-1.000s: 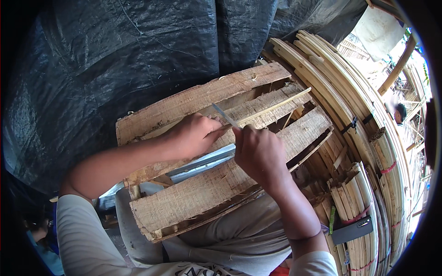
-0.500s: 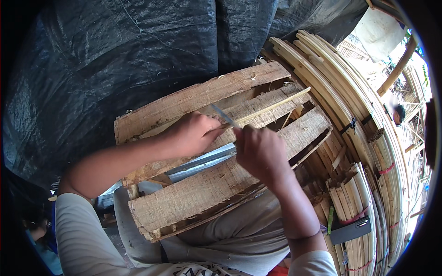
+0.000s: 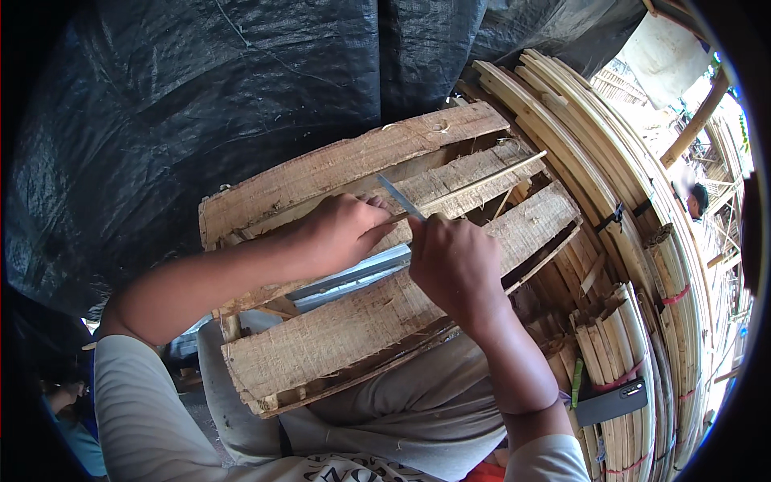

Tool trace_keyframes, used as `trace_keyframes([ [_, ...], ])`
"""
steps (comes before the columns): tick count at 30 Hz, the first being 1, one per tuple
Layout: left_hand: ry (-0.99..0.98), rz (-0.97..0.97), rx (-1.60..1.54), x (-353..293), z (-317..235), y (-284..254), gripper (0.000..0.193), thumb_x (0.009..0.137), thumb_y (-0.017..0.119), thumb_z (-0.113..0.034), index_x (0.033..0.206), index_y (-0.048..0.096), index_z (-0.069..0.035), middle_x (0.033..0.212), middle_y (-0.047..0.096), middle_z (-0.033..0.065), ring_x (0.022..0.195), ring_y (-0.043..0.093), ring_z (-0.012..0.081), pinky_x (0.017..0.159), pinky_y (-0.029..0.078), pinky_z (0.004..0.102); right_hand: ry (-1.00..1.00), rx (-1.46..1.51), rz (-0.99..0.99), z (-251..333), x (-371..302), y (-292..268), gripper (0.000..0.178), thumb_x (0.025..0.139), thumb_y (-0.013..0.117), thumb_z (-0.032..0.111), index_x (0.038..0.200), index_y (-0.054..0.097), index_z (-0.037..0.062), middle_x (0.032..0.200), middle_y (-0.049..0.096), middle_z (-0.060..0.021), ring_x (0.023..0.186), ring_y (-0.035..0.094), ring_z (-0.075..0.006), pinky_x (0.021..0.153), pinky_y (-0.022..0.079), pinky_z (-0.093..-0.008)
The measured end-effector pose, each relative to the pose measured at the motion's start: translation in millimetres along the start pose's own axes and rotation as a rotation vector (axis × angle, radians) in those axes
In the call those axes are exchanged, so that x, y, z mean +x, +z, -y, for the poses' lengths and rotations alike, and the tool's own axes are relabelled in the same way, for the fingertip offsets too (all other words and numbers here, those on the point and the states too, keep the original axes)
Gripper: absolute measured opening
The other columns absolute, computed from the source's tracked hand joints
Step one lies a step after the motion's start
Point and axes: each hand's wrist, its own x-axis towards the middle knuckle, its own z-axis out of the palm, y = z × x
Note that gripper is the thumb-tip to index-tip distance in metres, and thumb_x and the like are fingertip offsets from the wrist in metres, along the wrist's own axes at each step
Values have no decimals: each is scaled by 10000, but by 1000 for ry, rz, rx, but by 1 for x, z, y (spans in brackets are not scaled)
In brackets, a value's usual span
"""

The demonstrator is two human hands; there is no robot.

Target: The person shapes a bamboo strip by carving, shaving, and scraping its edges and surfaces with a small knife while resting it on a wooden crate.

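A thin wooden strip (image 3: pixel 491 184) runs slantwise above a slatted wooden stand (image 3: pixel 337 341), its far end pointing up to the right. My left hand (image 3: pixel 341 231) is closed round the strip's near end. In my right hand (image 3: pixel 458 261), closed in a fist, is a knife whose narrow blade (image 3: pixel 397 194) points up and to the left. The blade crosses the strip just beyond my left fingers; whether it cuts in, I cannot tell. The knife's handle is hidden inside my fist. Both hands are over the middle planks.
Long wooden strips (image 3: pixel 578 128) are stacked at the right. Nearer, a tied bundle of strips (image 3: pixel 614 341) bears a dark phone (image 3: pixel 612 403). A black plastic sheet (image 3: pixel 217 88) hangs behind the stand. Another person (image 3: pixel 697 201) shows at the far right.
The knife blade has tilted more upright and shifted slightly along the strip. The strip's far end has moved a little right. My left hand keeps its grip.
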Motion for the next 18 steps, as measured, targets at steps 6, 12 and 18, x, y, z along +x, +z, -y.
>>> trace_keyframes([
  [6,-77,45,6,1,-6,-1,124,958,670,-106,1002,723,-2,884,691,240,806,709,386,715,566,427,41,-114,-55,10,0,2,458,1043,503,353,675,645,121,586,657,-82,519,684,-241,450,529,-357],
  [12,-38,17,48,0,-4,4,145,970,657,-115,1045,717,-7,889,686,239,803,702,387,715,566,433,16,-113,-40,8,0,2,446,1041,505,346,682,644,121,592,659,-80,540,690,-250,458,526,-363],
  [18,-1,-15,98,-3,-2,11,130,970,655,-112,996,709,3,888,690,234,811,705,384,724,571,440,49,-177,43,10,1,-1,422,1052,484,364,745,629,113,602,665,-71,546,699,-235,472,545,-352],
])
